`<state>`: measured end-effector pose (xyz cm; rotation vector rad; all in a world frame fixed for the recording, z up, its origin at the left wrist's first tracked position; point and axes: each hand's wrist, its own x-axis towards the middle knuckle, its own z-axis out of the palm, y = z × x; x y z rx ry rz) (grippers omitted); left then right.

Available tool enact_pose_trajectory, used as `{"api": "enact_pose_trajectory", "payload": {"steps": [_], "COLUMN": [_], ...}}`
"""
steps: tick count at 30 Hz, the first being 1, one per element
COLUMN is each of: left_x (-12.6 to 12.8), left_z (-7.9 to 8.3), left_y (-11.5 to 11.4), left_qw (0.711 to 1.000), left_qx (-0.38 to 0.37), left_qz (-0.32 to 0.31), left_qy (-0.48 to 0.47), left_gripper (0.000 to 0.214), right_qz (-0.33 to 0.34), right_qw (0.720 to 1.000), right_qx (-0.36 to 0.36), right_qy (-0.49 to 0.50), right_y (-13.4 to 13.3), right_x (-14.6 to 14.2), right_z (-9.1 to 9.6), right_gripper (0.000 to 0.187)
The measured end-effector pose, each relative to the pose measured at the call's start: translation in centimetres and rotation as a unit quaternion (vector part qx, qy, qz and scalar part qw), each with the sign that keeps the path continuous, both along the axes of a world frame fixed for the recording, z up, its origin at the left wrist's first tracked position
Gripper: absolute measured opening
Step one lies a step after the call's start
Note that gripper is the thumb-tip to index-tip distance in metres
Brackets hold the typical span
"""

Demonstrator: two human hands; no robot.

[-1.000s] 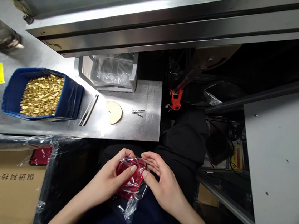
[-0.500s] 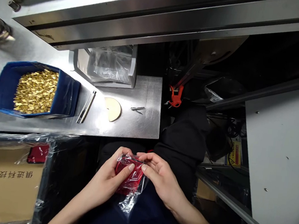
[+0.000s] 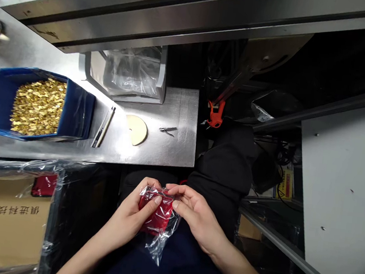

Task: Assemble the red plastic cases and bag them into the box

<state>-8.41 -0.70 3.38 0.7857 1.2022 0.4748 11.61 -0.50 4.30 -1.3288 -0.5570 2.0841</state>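
Note:
Over my lap, both hands grip a red item in a clear plastic bag (image 3: 157, 215). My left hand (image 3: 134, 215) wraps round its left side, thumb pressed on the front. My right hand (image 3: 193, 215) pinches the bag's top right edge with thumb and fingers. The loose end of the bag hangs down between my wrists.
A steel table (image 3: 167, 150) lies ahead with a blue bin of gold metal parts (image 3: 37, 105), a knife-like tool (image 3: 104, 120), a pale half disc (image 3: 137, 129), small tweezers (image 3: 168, 130) and a grey holder with plastic bags (image 3: 126, 75). A cardboard box (image 3: 1, 222) with another red item (image 3: 44, 185) stands at left.
Both hands with the bagged red item have shifted slightly up and left. My right fingers have closed from spread to a pinch on the bag's edge.

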Motion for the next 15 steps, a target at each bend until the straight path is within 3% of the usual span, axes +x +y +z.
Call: {"api": "enact_pose_trajectory", "payload": {"steps": [3,10,15], "left_x": [-0.06,0.13,0.11], "left_z": [-0.12,-0.21,-0.22], "left_y": [0.05,0.16,0.14], "left_qw": [1.000,1.000,0.999], "left_qx": [0.001,-0.011,-0.023], "left_qz": [-0.005,0.003,0.014], "left_qy": [-0.001,-0.009,-0.018], "left_gripper": [0.022,0.023,0.026], "right_qz": [-0.002,0.002,0.028], "right_qw": [1.000,1.000,0.999], "right_qx": [0.000,0.009,0.026], "right_qy": [-0.003,0.028,-0.004], "right_y": [0.11,-0.10,0.02], "right_x": [-0.03,0.14,0.19], "right_z": [0.08,-0.10,-0.39], "right_gripper": [0.020,0.044,0.030]}}
